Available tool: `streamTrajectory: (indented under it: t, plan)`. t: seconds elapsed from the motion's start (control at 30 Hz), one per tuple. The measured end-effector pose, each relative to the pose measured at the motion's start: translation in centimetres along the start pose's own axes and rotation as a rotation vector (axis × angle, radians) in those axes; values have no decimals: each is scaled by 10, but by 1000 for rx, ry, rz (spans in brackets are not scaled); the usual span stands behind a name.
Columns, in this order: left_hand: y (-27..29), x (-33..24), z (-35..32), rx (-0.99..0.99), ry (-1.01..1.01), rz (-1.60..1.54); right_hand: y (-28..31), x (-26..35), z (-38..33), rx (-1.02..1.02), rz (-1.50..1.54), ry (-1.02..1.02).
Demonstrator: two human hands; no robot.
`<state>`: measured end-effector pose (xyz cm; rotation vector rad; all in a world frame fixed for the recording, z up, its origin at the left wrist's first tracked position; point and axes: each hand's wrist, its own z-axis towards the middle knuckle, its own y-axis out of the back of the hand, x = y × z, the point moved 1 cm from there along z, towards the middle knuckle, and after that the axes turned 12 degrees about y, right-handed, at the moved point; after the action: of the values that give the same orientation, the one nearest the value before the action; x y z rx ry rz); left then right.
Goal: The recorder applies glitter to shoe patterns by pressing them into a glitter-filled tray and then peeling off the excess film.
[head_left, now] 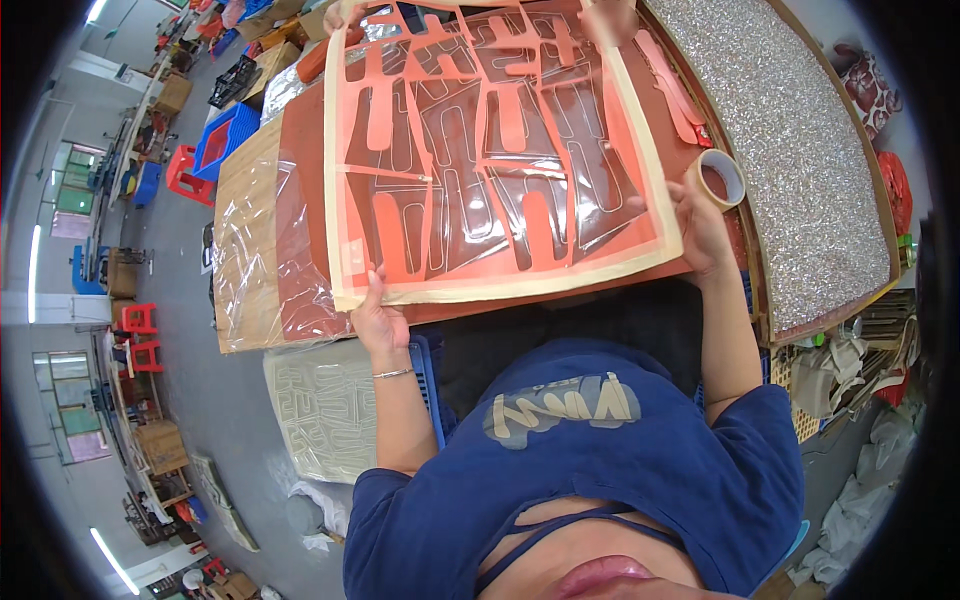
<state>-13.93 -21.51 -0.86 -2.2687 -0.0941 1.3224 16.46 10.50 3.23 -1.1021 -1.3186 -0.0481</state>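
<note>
A large clear plastic template sheet (510, 135), framed in cream tape and bearing coral shapes and thin outlines, is held over the worktable. At its near left corner, my left hand (380, 322) pinches the taped border, thumb on top. My right hand (702, 232) grips the border by the near right corner; some fingertips show at the sheet's inner side. Another person's hands, one (342, 16) at the far left corner and one (610, 20) at the far right, also hold it. Right of the sheet, close to my right hand, lies a roll of cream tape (738, 180).
Brown sheet material and a wooden board (245, 230) under clear film cover the table. A glittery silver panel (790, 150) lies to the right. Below left rests a pale sheet with raised shapes (325, 410). Blue crates (225, 140) and a red stool (188, 175) stand farther left.
</note>
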Motion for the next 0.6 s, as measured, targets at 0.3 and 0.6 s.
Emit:
streamTrajectory:
  t: [0.3,0.6]
  plan:
    - [-7,-1,0,-51,11,-11,27,-20,22,-28,-849,280]
    - [14,12,10,-132,23,263,50,-38,2,-160,-955,381]
